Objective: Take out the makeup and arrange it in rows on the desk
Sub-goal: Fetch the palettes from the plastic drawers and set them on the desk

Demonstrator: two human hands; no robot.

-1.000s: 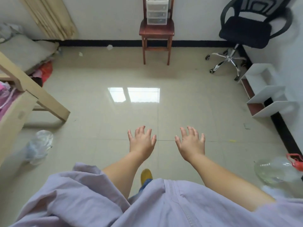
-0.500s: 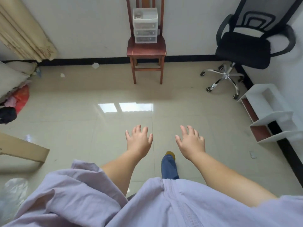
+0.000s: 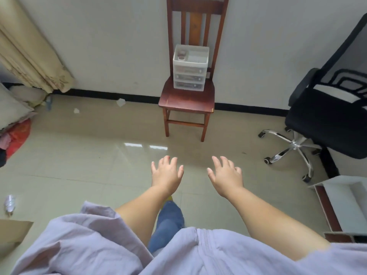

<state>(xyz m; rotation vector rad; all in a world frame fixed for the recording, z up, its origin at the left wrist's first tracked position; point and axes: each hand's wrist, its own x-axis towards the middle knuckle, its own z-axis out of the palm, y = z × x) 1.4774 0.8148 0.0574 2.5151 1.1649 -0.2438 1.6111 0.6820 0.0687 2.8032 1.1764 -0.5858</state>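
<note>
A small white plastic drawer unit (image 3: pixel 189 71) with three drawers and an open top tray stands on the seat of a red-brown wooden chair (image 3: pixel 186 98) against the far wall. Small items lie in its top tray; the drawers' contents are too blurred to make out. My left hand (image 3: pixel 166 173) and my right hand (image 3: pixel 225 175) are stretched out in front of me over the tiled floor, palms down, fingers spread, holding nothing. Both are well short of the chair. No desk is in view.
A black office chair (image 3: pixel 327 120) on castors stands at the right, with a white shelf unit (image 3: pixel 345 197) lying on the floor below it. Curtains (image 3: pixel 29 52) and a pile of bedding (image 3: pixel 14 116) are at the left. A crumpled plastic bottle (image 3: pixel 10 203) lies on the floor.
The view has moved forward and tilted up: the wooden chair with the drawer unit is nearer and larger. My hands stay outstretched and empty.
</note>
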